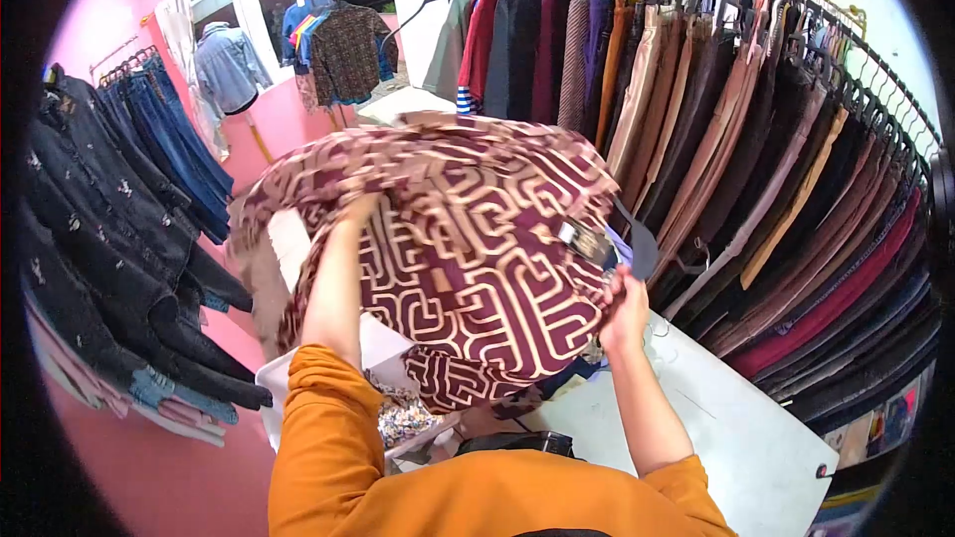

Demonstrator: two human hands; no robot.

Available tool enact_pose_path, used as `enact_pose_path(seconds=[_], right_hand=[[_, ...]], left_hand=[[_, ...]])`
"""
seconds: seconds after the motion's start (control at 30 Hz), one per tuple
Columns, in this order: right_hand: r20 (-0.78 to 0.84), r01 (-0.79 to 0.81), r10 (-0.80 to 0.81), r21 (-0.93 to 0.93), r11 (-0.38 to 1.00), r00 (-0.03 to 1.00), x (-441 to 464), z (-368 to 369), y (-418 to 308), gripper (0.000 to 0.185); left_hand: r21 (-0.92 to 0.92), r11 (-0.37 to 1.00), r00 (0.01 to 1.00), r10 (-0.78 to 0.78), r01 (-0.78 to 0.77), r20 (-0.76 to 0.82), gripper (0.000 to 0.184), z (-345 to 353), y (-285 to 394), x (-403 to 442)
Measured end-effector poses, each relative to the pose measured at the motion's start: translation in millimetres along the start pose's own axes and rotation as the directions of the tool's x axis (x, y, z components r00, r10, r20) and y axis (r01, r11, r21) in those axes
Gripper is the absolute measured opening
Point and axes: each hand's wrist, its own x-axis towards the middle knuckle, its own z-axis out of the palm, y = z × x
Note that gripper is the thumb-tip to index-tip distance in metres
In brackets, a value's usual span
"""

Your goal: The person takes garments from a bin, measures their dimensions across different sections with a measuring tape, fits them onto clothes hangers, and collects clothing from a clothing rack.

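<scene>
A maroon garment with cream line patterns (pixel 487 268) is spread in the air before me, its upper and left parts blurred by motion. On the right, my right hand (pixel 625 308) is closed on the garment's edge, beside a dark hanger end (pixel 642 244). My left hand (pixel 360 214) reaches in at the garment's left side; its fingers are smeared and partly hidden by the cloth. Below the garment stands a white bin (pixel 271 378) with small patterned cloth (pixel 403 418) in it.
A white table (pixel 736 418) extends at the lower right. Trousers on hangers (pixel 776 169) fill a long rack on the right. Dark denim clothes (pixel 109 229) hang at the left. More shirts (pixel 343 50) hang near the window at the back.
</scene>
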Motion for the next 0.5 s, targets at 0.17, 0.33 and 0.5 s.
enact_pose_path(seconds=[0.17, 0.33, 0.5], right_hand=[[-0.279, -0.044, -0.006, -0.171, 0.984, 0.96, 32.5, -133.3, 88.1, 0.01], [-0.452, -0.14, -0.187, -0.597, 0.79, 0.872, 30.2, -196.9, 109.9, 0.022], [0.247, 0.229, -0.621, -0.967, -0.11, 0.744, -12.6, -91.2, 108.4, 0.056]], left_hand=[[-0.359, 0.848, 0.919, 0.38, -0.39, -0.103, 0.05, 107.8, -32.3, -30.9], [-0.385, 0.909, 0.97, 0.076, -0.163, -0.231, 0.043, 168.4, -195.0, -140.6], [-0.238, 0.867, 0.886, -0.461, 0.439, -0.045, 0.044, 170.8, -359.3, -255.3]])
